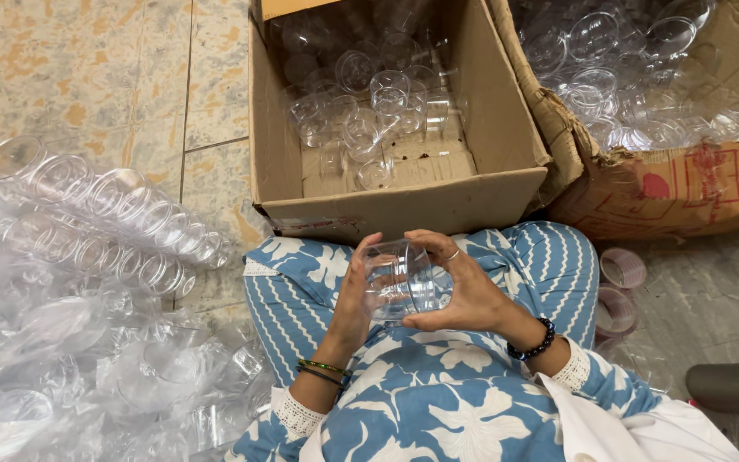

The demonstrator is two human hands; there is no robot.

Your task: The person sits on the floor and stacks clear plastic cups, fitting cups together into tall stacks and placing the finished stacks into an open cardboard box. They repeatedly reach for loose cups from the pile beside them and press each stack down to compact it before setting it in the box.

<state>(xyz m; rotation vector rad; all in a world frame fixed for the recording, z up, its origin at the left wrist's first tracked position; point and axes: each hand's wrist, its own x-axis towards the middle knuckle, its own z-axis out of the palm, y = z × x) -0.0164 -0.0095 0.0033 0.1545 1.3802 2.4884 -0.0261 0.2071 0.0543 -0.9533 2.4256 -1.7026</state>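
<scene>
A clear plastic cup [401, 281] lies sideways between both my hands, just above my lap in blue and white floral cloth. My left hand [354, 295] wraps its left side with fingers curled over the rim. My right hand [467, 287], with a ring on one finger and a dark bead bracelet on the wrist, grips the right side and base. Thin green and dark bangles circle my left wrist.
An open cardboard box [404, 204] with several loose clear cups stands right in front of my knees. A second box [669, 184] full of cups stands at the right. Stacked cups in plastic sleeves [104, 218] and crumpled wrap lie on the left floor. Tape rolls [622, 269] lie at right.
</scene>
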